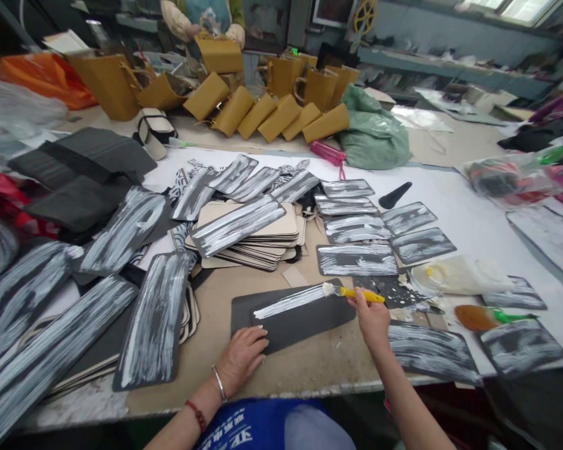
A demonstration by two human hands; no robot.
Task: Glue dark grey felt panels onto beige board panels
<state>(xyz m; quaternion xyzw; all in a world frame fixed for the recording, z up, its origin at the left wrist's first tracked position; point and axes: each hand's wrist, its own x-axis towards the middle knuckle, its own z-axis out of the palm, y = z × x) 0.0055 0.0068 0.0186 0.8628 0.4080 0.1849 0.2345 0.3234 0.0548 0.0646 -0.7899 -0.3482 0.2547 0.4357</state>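
Note:
A dark grey rectangular panel (304, 315) lies in front of me on a slightly larger dark sheet (240, 307), with a fresh white streak along its upper part. My right hand (373, 319) is closed around the yellow handle of a glue brush (362, 294). Its white-coated bristles touch the panel at the streak's right end. Flat at the panel's lower left corner rests my left hand (244, 355), fingers stretched out and holding nothing. Right of the brush, a translucent plastic container (457, 275) lies on its side, white paste around its mouth.
Several white-streaked panels (356, 258) surround the work, some on a stack of beige-edged pieces (248, 250). Farther right lies a brush with green handle (509, 317). Tan bags (274, 117) and a green plastic bag (374, 131) stand behind. Across the table, another person's hands (236, 34) hold a tan bag.

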